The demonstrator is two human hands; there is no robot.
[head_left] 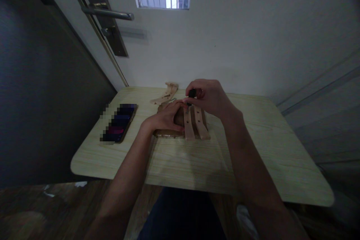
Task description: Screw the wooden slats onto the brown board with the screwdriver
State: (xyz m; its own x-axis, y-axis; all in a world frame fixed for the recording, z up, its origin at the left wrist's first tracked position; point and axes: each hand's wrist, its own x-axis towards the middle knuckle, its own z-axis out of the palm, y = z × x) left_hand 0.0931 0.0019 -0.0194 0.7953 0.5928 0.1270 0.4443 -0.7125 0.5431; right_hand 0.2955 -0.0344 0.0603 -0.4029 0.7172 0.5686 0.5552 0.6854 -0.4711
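Observation:
My right hand (208, 95) is closed around a screwdriver with a black handle (192, 93). Its shaft points down at the upper part of a pale, shaped wooden piece (189, 125) with holes along it. My left hand (165, 117) steadies this piece, thumb at its near left side and fingers towards its far end. Beside it on the right lies a second, similar wooden piece (200, 122). Both rest on a brown, shiny-edged block (168, 134), partly hidden under my left hand. The screwdriver's tip is too small to make out.
Another pale wooden piece (165, 94) with holes lies behind my left hand. A phone (120, 122) is at the left of the wood-patterned table (261, 150). A white door (239, 37) with a metal handle (112, 14) stands directly behind the table.

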